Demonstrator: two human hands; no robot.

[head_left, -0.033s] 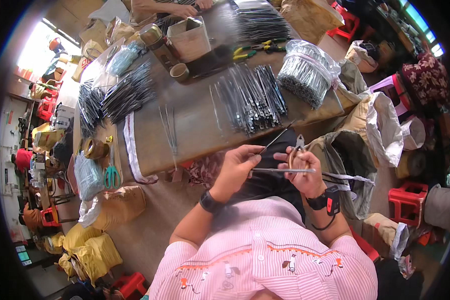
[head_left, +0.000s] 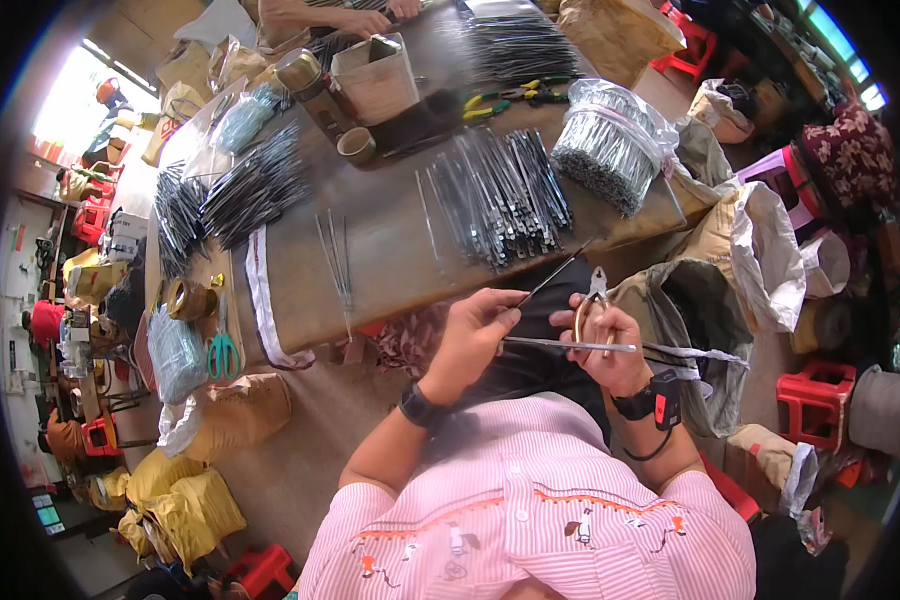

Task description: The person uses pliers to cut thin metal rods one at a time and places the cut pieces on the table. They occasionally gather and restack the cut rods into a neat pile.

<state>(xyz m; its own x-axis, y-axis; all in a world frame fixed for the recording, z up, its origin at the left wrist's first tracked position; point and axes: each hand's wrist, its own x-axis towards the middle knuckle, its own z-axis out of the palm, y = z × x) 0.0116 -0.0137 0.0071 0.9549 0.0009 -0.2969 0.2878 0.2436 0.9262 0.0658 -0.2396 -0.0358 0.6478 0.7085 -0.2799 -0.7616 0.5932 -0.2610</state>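
Observation:
Between the thumb and fingers of my left hand (head_left: 475, 332) is a thin strip (head_left: 560, 274), dark along the part that points up and away to the right. A paler flat length (head_left: 545, 342) runs from the same hand across to my right hand (head_left: 615, 350), passing in front of its fingers. Whether both lengths are one bent strip I cannot tell. My right hand is closed around small pliers (head_left: 598, 284) with brownish handles, jaws pointing up. Ahead of my hands, many flat metal strips (head_left: 500, 200) lie side by side on the table (head_left: 390, 260).
A plastic-wrapped bundle of strips (head_left: 610, 145) stands at the table's right. Dark strip piles (head_left: 255, 185) lie on the left, near teal scissors (head_left: 224, 355). Farther back are a white container (head_left: 375, 75), a cup (head_left: 356, 145) and another person's hands (head_left: 370, 22). Sacks (head_left: 765, 250) line the right.
My right hand has turned slightly, bringing the pliers more upright. The pale length's end sits a little farther right. My left hand keeps its grip almost in place.

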